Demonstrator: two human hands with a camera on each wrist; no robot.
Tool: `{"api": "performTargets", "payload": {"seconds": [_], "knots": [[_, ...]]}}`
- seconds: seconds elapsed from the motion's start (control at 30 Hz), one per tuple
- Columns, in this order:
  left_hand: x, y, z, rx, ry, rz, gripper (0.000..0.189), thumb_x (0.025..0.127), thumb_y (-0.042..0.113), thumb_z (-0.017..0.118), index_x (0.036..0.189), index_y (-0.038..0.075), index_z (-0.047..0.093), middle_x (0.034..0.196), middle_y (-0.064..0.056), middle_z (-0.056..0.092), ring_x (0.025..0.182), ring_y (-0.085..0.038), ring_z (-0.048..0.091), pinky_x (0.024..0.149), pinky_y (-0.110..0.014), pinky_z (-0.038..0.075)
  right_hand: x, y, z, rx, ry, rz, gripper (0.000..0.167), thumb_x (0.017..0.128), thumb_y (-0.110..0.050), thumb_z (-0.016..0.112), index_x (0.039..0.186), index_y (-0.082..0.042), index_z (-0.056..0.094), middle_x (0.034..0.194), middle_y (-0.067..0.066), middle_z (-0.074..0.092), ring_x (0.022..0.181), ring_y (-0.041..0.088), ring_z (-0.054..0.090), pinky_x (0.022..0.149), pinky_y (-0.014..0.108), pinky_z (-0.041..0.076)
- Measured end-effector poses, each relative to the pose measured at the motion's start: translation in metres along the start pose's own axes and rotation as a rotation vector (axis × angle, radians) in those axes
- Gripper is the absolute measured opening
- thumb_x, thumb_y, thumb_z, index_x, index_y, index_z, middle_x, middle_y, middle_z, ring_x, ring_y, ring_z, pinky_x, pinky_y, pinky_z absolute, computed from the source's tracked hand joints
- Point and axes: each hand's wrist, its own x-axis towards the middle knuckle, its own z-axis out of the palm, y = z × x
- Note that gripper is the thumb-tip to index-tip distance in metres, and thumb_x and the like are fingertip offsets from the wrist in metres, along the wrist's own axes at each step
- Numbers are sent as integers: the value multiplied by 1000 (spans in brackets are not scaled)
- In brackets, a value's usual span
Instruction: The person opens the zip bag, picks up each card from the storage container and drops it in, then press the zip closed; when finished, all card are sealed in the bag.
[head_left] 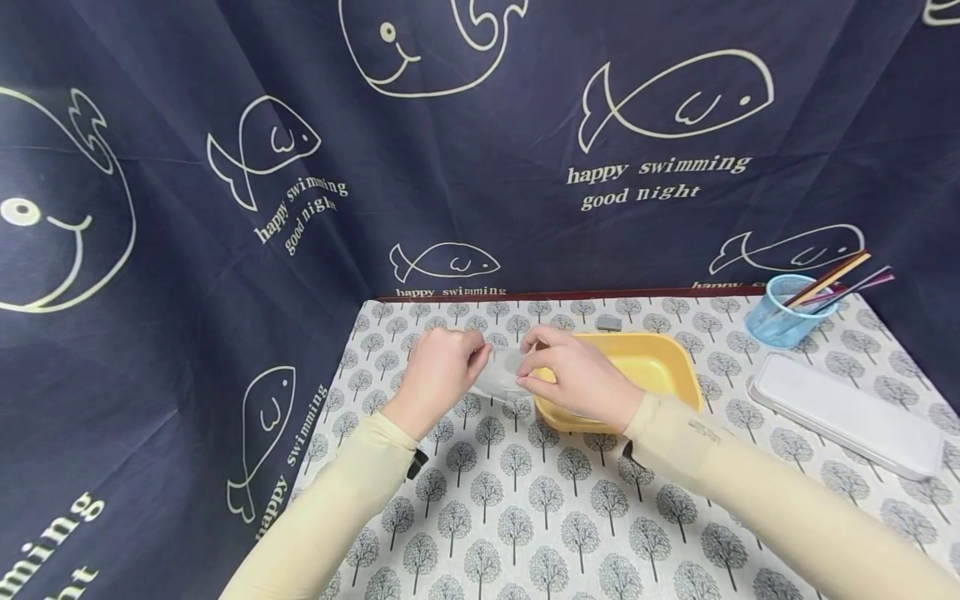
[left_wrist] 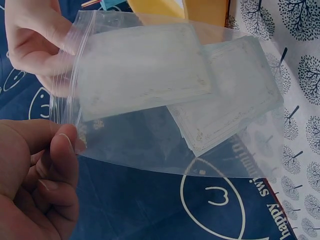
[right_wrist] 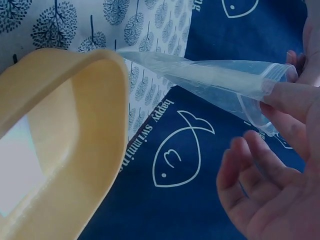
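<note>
A clear zip bag (left_wrist: 160,142) hangs between both hands, with two stacks of pale, flat rectangular cards (left_wrist: 145,65) inside it. My left hand (head_left: 441,371) pinches one corner of the zip edge between thumb and forefinger, the other fingers curled in. At the opposite end of that edge, my right hand (head_left: 577,371) pinches the plastic. The bag's mouth bulges apart in the right wrist view, beside the right fingers (right_wrist: 290,100). Partly under the right hand stands a yellow bin (head_left: 678,367), with a white sheet (right_wrist: 20,165) lying inside.
A blue mesh cup (head_left: 780,321) with several long sticks or pencils stands at the back right. A white flat case (head_left: 847,412) lies in front of it. Behind the bin is a small grey block (head_left: 608,322). Dark blue fish-print curtain (head_left: 480,167) surrounds the tree-patterned tablecloth (head_left: 517,500).
</note>
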Motion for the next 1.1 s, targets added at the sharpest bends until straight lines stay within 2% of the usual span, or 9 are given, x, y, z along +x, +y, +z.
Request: {"api": "performTargets", "payload": {"seconds": [0.27, 0.43, 0.7, 0.93, 1.1], "knots": [[0, 0, 0, 0, 6, 5, 23, 94, 10, 77, 72, 11, 70, 58, 3, 62, 51, -11, 58, 54, -29, 52, 11, -5, 1, -28, -88, -37, 10, 97, -17, 75, 101, -11, 81, 127, 10, 66, 109, 23, 68, 97, 40, 55], [0, 0, 0, -3, -1, 1, 18, 95, 10, 76, 77, 10, 73, 60, 2, 64, 52, -10, 59, 56, -28, 53, 17, -8, 5, -78, -117, -35, 9, 98, -14, 73, 102, -10, 81, 126, 10, 67, 112, 26, 67, 98, 41, 55], [1, 2, 0, -17, -16, 0, 23, 95, 10, 76, 73, 12, 69, 58, 5, 60, 50, -7, 54, 53, -24, 49, 24, -5, 15, -197, -90, -105, 2, 91, -11, 80, 92, -13, 79, 109, 5, 71, 97, 20, 66, 88, 33, 57], [2, 2, 1, -13, -10, 4, 26, 96, 11, 76, 71, 14, 67, 57, 7, 58, 50, -7, 52, 53, -24, 48, 27, -6, 18, -282, -83, -127, 9, 86, -14, 85, 86, -14, 77, 91, -3, 64, 80, 15, 59, 75, 29, 55], [2, 2, -1, -17, -13, 0, 23, 96, 12, 75, 74, 11, 69, 59, 5, 60, 50, -8, 53, 52, -25, 47, 27, -6, 19, -298, -56, -135, 12, 85, -14, 86, 84, -14, 75, 85, -4, 63, 75, 14, 58, 70, 28, 55]]}}
